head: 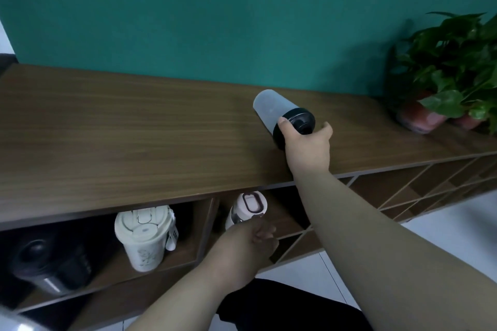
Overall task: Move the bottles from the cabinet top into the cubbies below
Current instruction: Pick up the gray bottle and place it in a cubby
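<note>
A frosted bottle with a black lid [269, 107] lies tilted on the wooden cabinet top [134, 129], lid toward me. My right hand [308, 148] grips it around the lid end. Below, in the second cubby, a white bottle with a brown-rimmed lid [250, 203] stands leaning. My left hand [242, 247] is curled around its lower part and hides its base. In the wide cubby to the left stand a cream tumbler [142, 236] and a black bottle [51, 260].
A leafy plant [451, 62] in pink pots [419, 118] stands at the right end of the cabinet top, against the teal wall. More cubbies with slanted dividers [390, 185] run to the right under the top. White floor tiles lie below.
</note>
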Motion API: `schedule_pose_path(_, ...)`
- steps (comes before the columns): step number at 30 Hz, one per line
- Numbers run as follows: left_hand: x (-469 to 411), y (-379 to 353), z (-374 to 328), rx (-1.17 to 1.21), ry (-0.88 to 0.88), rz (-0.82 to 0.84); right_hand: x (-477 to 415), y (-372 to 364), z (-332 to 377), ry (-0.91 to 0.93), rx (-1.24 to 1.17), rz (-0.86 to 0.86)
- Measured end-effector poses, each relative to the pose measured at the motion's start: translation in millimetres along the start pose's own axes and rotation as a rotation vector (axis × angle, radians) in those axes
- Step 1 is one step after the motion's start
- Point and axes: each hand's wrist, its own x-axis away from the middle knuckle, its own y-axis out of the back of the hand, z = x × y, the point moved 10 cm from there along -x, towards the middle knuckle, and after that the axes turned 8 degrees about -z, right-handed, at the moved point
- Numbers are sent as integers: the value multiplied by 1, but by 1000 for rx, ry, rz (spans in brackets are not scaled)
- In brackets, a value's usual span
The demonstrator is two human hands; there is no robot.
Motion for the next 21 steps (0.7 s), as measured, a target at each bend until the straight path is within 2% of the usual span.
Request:
schedule_pose_path(4, 1, 2, -5, -31, -47, 0, 9, 24, -5, -13, -146, 61)
schedule_pose_path(10, 1, 6, -10, 89, -21, -71, 30, 101, -19, 185, -241, 222)
schedule_pose_path(13, -1, -7, -9, 201, 1, -32, 24, 133, -37, 266, -276, 362)
schedule_pose_path(15, -5, -25, -7, 251, 5, 33, 16, 146, -49, 351, -219, 441)
schedule_pose_path(18, -11, -61, -5, 202, -27, 155, 6, 145, -67, 457, 8, 543)
schedule_pose_path(21, -26, -86, 1, 123, -47, 168, 5, 120, -82, 535, 226, 714)
